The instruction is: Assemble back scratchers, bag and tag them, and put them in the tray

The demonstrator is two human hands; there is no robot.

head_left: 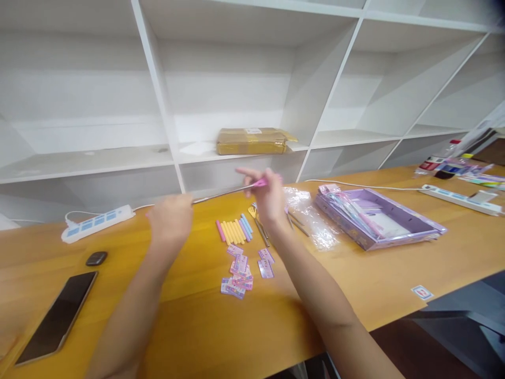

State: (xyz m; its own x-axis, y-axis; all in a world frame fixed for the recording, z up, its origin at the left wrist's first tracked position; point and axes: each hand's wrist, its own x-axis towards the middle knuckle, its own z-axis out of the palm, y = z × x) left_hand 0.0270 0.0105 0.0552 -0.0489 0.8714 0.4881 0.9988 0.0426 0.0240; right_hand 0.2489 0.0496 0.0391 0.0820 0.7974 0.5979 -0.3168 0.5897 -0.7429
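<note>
A thin metal rod with a pink end (224,195), which looks like a telescopic back scratcher, stretches between my two hands above the table. My left hand (170,223) is wrapped in a fist around its left end, hiding most of the handle. Its pink end is pinched by my right hand (269,202), the index finger pointing out to the left. Below lie a row of pink, yellow and blue tubes (234,230) and a yellow claw-headed scratcher (253,211) with metal rods. Small printed cards (239,273) are scattered nearer to me.
Right of my hands are clear plastic wrappers (319,226) and a purple tray box (394,243) holding packaged items. Power strips (98,223) lie on both sides. A phone (59,316) and small black case (97,258) sit left. A taped carton (252,142) rests on the shelf.
</note>
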